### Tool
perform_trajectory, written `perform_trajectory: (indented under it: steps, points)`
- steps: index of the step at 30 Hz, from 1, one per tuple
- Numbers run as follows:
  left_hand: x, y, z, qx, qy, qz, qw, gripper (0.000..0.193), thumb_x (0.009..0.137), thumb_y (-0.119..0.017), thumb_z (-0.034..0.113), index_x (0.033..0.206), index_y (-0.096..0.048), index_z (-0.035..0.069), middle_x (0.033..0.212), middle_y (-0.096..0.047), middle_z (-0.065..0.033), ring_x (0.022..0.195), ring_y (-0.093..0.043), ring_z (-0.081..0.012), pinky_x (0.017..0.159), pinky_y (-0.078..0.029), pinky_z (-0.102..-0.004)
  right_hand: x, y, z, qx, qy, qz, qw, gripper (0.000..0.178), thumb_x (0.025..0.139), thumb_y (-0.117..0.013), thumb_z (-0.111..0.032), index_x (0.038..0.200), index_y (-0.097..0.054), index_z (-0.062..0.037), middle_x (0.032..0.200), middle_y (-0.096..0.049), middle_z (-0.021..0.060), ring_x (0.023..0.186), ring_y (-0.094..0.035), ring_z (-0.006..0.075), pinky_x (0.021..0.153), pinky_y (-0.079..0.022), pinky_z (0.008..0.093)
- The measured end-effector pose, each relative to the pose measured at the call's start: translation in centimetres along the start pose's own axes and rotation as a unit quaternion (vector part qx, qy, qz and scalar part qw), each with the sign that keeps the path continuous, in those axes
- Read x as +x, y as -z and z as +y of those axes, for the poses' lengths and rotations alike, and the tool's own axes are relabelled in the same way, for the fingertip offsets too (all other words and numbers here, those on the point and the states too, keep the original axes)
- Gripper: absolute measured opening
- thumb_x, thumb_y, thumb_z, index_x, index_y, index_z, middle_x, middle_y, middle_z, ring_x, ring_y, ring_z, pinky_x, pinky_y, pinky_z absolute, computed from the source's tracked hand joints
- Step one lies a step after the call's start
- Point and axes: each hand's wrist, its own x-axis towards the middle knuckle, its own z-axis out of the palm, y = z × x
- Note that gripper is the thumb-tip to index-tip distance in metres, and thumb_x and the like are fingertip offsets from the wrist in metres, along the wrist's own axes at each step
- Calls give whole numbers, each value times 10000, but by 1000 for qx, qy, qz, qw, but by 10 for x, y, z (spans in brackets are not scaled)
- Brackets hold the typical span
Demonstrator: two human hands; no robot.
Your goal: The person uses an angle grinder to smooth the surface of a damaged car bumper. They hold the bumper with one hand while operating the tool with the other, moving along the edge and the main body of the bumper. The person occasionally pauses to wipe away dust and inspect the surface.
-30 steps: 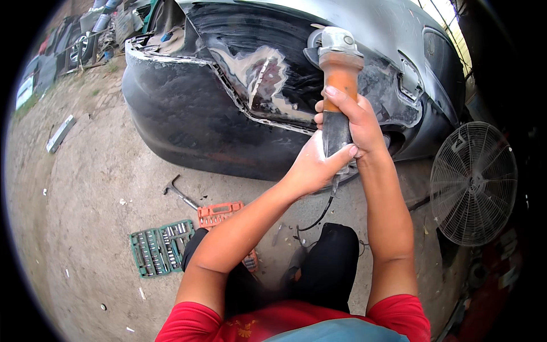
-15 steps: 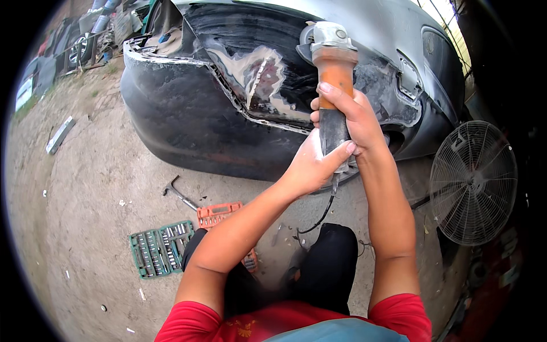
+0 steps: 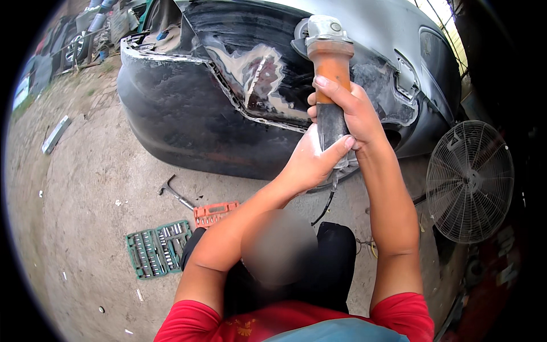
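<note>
The orange-bodied angle grinder with silver metal head and black rear handle (image 3: 332,68) is held upright in the view, in front of the dark, sanded rear side panel of a silver car (image 3: 393,23); contact between its disc and the panel cannot be determined. The right hand (image 3: 359,114) grasps the grinder where the orange body meets the black handle. The left hand (image 3: 310,162) grips the rear end of the handle, directly below the right. A thin black power cord (image 3: 323,211) hangs from that end. Left of the grinder, the panel bears an irregular beige patch (image 3: 228,61), above the dark bumper (image 3: 188,119). On the grey concrete floor (image 3: 102,199) lie a bent metal wrench (image 3: 178,194), an orange plastic socket case (image 3: 213,214) and an open green plastic socket case (image 3: 158,249). A round wire-caged fan (image 3: 470,181) stands at right.
</note>
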Motion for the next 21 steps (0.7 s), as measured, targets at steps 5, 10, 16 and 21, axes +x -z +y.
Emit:
perform_trajectory:
  steps: [5, 10, 16, 21]
  points:
    - [0, -7, -7, -29, 8, -22, 999, 583, 1112, -696, 395, 1494, -518, -7, 1293, -651, -48, 1181, -597, -129, 1030, -510, -334, -6, 9, 3, -1, -18, 21, 1000, 425, 1022, -810, -394, 1222, -682, -42, 971, -766, 99, 796, -768, 169, 728, -638, 325]
    - [2, -5, -5, -31, 18, -29, 999, 574, 1111, -700, 401, 1477, -533, -8, 1287, -652, -49, 1177, -597, -129, 1039, -505, -332, -5, 9, 2, -19, -9, 19, 1000, 436, 1019, -808, -411, 1215, -689, -41, 961, -758, 95, 795, -763, 171, 731, -627, 329]
    - [3, -7, -4, -45, -6, -15, 999, 582, 1107, -707, 389, 1486, -522, -12, 1296, -646, -57, 1188, -595, -134, 1039, -505, -331, -3, 4, -3, -10, -19, 22, 1000, 434, 1023, -806, -403, 1223, -686, -38, 956, -761, 93, 791, -763, 170, 730, -630, 324]
    - [2, -11, -9, -56, 36, -43, 997, 600, 1108, -700, 389, 1500, -505, -23, 1330, -633, -67, 1223, -580, -134, 1061, -495, -335, -9, 12, -1, -13, -27, 34, 999, 436, 1026, -809, -403, 1224, -683, -36, 957, -756, 94, 784, -757, 173, 737, -631, 319]
